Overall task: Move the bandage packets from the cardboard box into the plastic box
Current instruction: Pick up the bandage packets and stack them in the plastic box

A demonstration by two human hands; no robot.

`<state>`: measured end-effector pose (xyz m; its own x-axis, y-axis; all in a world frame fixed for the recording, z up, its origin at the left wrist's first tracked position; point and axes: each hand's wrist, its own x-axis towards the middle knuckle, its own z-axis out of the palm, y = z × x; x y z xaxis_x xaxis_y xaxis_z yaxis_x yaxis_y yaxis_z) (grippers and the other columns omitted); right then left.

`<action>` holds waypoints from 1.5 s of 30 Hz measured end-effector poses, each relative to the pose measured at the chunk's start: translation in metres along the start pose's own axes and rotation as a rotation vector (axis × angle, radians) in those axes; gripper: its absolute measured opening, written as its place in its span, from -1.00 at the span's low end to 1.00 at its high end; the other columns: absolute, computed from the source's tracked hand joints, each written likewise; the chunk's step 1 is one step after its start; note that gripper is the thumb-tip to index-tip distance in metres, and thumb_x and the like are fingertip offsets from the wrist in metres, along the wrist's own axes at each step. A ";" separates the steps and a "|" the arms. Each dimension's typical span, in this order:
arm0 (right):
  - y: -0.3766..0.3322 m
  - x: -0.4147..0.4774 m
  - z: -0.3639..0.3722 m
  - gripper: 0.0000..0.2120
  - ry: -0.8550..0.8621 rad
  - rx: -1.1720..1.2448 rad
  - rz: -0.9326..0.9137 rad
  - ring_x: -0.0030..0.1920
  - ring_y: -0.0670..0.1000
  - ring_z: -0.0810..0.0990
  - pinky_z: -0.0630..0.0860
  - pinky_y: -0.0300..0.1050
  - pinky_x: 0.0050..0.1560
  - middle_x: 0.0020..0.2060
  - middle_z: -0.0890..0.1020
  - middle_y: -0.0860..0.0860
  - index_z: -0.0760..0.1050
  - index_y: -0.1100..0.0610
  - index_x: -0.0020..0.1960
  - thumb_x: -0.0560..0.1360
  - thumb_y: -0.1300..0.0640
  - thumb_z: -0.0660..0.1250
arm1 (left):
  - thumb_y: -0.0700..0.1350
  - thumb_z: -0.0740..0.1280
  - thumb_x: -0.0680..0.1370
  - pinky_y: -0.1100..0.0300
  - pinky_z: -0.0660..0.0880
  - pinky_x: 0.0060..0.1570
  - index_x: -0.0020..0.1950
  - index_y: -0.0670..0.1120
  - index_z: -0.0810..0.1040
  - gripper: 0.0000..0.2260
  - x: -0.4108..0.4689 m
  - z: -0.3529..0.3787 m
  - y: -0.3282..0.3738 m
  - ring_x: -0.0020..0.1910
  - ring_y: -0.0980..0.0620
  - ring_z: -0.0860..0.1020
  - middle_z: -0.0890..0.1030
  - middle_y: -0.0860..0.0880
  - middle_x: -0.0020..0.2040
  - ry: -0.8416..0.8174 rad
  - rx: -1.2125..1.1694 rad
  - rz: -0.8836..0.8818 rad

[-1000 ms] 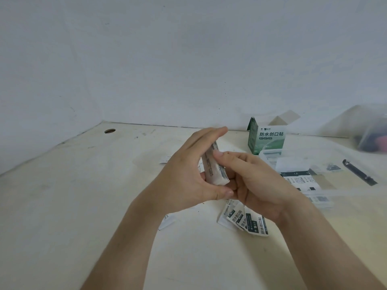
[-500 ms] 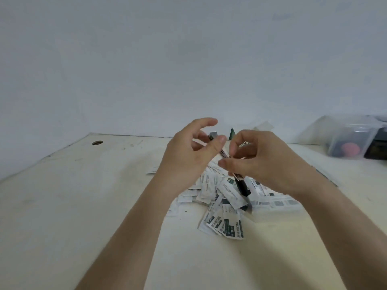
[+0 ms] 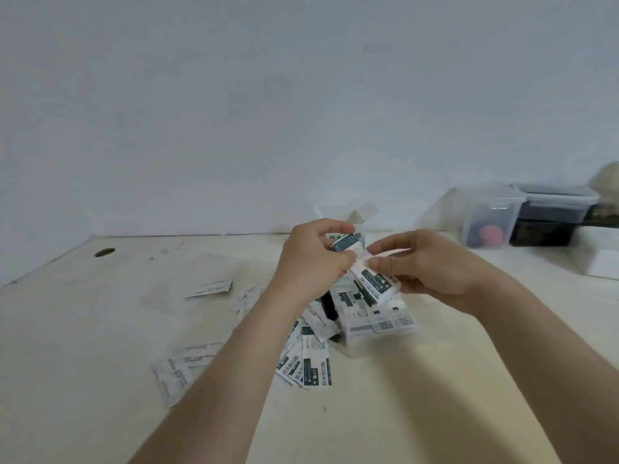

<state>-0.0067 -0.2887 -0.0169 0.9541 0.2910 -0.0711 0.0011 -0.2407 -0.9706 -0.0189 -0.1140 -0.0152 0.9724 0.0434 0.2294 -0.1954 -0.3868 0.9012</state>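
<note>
Gripping a small stack of white-and-dark-green paper bandage packets (image 3: 366, 274), both hands meet at the centre of the frame. The left hand (image 3: 311, 262) curls its fingers and thumb round the stack's upper end. The right hand (image 3: 425, 266) pinches the lower end between thumb and fingers. The stack hangs tilted, just above the shallow clear plastic box (image 3: 380, 328), which sits below the hands.

That plastic box already holds a layer of packets, so part of the job looks done. Much is left, though: loose packets (image 3: 308, 366) lie fanned across the pale tabletop (image 3: 418, 396) at lower centre, with more toward the lower left. The held stack is not yet in. The green-and-white cardboard box (image 3: 355, 234) stands behind the hands, mostly hidden, and I cannot tell whether anything remains inside it.

Half a second ago the left hand's fingers were spread, with only the right hand pinching a thin bunch; now both hands close on the stack. The cardboard box's printed face now shows between the hands, where only a green corner peeked out then.

Two clear lidded plastic storage tubs (image 3: 489, 219) sit at the upper right, well apart from the work.
</note>
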 end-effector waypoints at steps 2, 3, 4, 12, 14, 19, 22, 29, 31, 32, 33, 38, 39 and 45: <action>0.002 0.005 -0.003 -0.87 0.019 -0.048 0.024 -0.40 -0.06 0.47 0.43 -0.22 -0.30 -0.34 0.62 0.04 0.62 0.18 -0.03 0.44 0.23 0.49 | -0.25 0.43 0.45 0.02 0.63 -0.07 0.06 0.10 0.61 -0.71 0.003 0.006 -0.001 -0.25 -0.01 0.65 0.70 -0.01 -0.15 -0.001 0.068 0.013; 0.003 0.008 -0.005 -0.88 0.038 -0.076 0.031 -0.38 -0.03 0.47 0.43 -0.21 -0.30 -0.33 0.62 0.06 0.63 0.19 -0.05 0.43 0.25 0.50 | -0.20 0.43 0.45 0.08 0.62 -0.09 0.11 0.11 0.59 -0.70 0.004 0.009 -0.002 -0.21 0.01 0.65 0.68 0.03 -0.12 -0.006 0.130 0.027; 0.004 0.010 -0.007 -0.88 0.058 -0.112 0.042 -0.37 -0.02 0.48 0.44 -0.20 -0.31 -0.32 0.62 0.08 0.64 0.20 -0.05 0.42 0.26 0.50 | -0.15 0.43 0.46 0.15 0.58 -0.10 0.17 0.12 0.56 -0.68 0.005 0.012 -0.003 -0.17 0.04 0.63 0.65 0.07 -0.07 -0.010 0.215 0.050; 0.008 0.030 -0.005 -0.80 0.102 -0.482 0.204 -0.38 0.11 0.47 0.44 -0.08 -0.28 -0.36 0.55 0.17 0.63 0.38 0.02 0.41 0.38 0.38 | -0.12 0.31 0.52 0.23 0.30 -0.01 0.11 0.15 0.57 -0.77 -0.002 0.003 -0.029 0.05 0.06 0.43 0.42 0.06 0.00 0.018 0.555 0.096; 0.012 0.036 0.002 -0.68 0.082 -0.533 0.238 -0.33 0.12 0.47 0.44 -0.04 -0.20 -0.31 0.52 0.18 0.55 0.46 0.13 0.39 0.40 0.36 | -0.11 0.28 0.53 0.22 0.30 0.00 0.09 0.16 0.57 -0.79 -0.005 0.006 -0.034 0.08 0.05 0.43 0.42 0.05 0.02 -0.010 0.544 0.064; 0.015 0.041 0.010 -0.66 0.059 -0.585 0.269 -0.23 0.09 0.52 0.60 0.07 0.04 -0.21 0.55 0.15 0.58 0.38 0.17 0.42 0.33 0.42 | -0.06 0.25 0.55 0.21 0.32 0.03 0.01 0.14 0.61 -0.83 -0.005 0.009 -0.039 0.13 0.03 0.41 0.40 0.04 0.00 0.016 0.599 0.078; 0.015 0.041 0.007 -0.68 0.042 -0.553 0.288 -0.21 0.08 0.54 0.58 0.07 0.11 -0.20 0.57 0.14 0.60 0.36 0.15 0.41 0.30 0.46 | 0.00 0.26 0.53 0.19 0.34 0.01 -0.10 0.15 0.61 -0.86 -0.005 0.007 -0.034 0.14 0.01 0.37 0.41 0.04 -0.02 -0.031 0.688 0.074; 0.013 0.040 0.008 -0.73 0.011 -0.505 0.318 -0.19 0.09 0.55 0.59 0.04 0.09 -0.18 0.59 0.16 0.62 0.34 0.11 0.42 0.35 0.45 | 0.08 0.19 0.52 0.02 0.44 0.12 -0.19 0.11 0.56 -0.81 0.001 0.008 -0.009 0.25 -0.05 0.25 0.50 0.00 0.01 -0.389 1.016 -0.097; 0.012 0.041 0.010 -0.71 0.004 -0.510 0.312 -0.20 0.09 0.55 0.60 0.05 0.08 -0.18 0.59 0.16 0.60 0.35 0.14 0.42 0.34 0.45 | 0.05 0.15 0.54 0.00 0.43 0.13 -0.12 0.09 0.58 -0.78 0.003 0.008 -0.008 0.25 -0.06 0.25 0.52 -0.02 0.02 -0.445 1.056 -0.120; 0.011 0.041 0.012 -0.70 0.001 -0.509 0.309 -0.20 0.09 0.55 0.61 0.05 0.09 -0.18 0.59 0.16 0.60 0.34 0.15 0.43 0.32 0.45 | 0.04 0.13 0.55 0.00 0.43 0.13 -0.13 0.08 0.57 -0.77 0.004 0.009 -0.008 0.25 -0.07 0.26 0.51 -0.03 0.01 -0.460 1.069 -0.116; 0.011 0.041 0.013 -0.70 -0.005 -0.508 0.306 -0.21 0.09 0.56 0.62 0.06 0.10 -0.18 0.60 0.16 0.59 0.33 0.15 0.43 0.31 0.46 | 0.03 0.12 0.56 -0.01 0.43 0.14 -0.12 0.06 0.57 -0.76 0.005 0.009 -0.010 0.26 -0.06 0.26 0.50 -0.04 0.01 -0.467 1.075 -0.110; 0.008 0.043 0.019 -0.82 -0.092 -0.435 0.320 -0.34 0.03 0.52 0.59 -0.06 0.00 -0.26 0.58 0.13 0.58 0.30 0.03 0.44 0.31 0.45 | 0.06 0.12 0.58 -0.05 0.43 0.19 0.05 0.06 0.64 -0.69 0.009 0.009 -0.014 0.24 -0.06 0.25 0.55 -0.04 0.10 -0.463 1.049 -0.112; 0.008 0.044 0.020 -0.85 -0.104 -0.426 0.323 -0.35 0.03 0.52 0.59 -0.07 -0.04 -0.26 0.58 0.13 0.58 0.28 0.00 0.44 0.32 0.44 | 0.06 0.12 0.58 -0.05 0.42 0.20 0.04 0.05 0.65 -0.69 0.010 0.008 -0.014 0.24 -0.06 0.25 0.57 -0.04 0.09 -0.460 1.038 -0.120; 0.010 0.048 0.027 -0.89 -0.087 -0.433 0.326 -0.40 0.03 0.50 0.56 -0.09 -0.12 -0.25 0.57 0.16 0.53 0.24 -0.14 0.41 0.35 0.45 | -0.02 0.16 0.57 0.14 0.47 -0.11 -0.04 -0.07 0.60 -0.75 0.006 0.002 -0.016 -0.04 -0.02 0.55 0.63 0.00 -0.08 -0.256 0.847 -0.045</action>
<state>0.0307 -0.2526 -0.0358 0.8974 0.2085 -0.3889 -0.1497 -0.6852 -0.7128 -0.0102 -0.1092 -0.0285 0.9955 -0.0930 0.0195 -0.0944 -0.9463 0.3093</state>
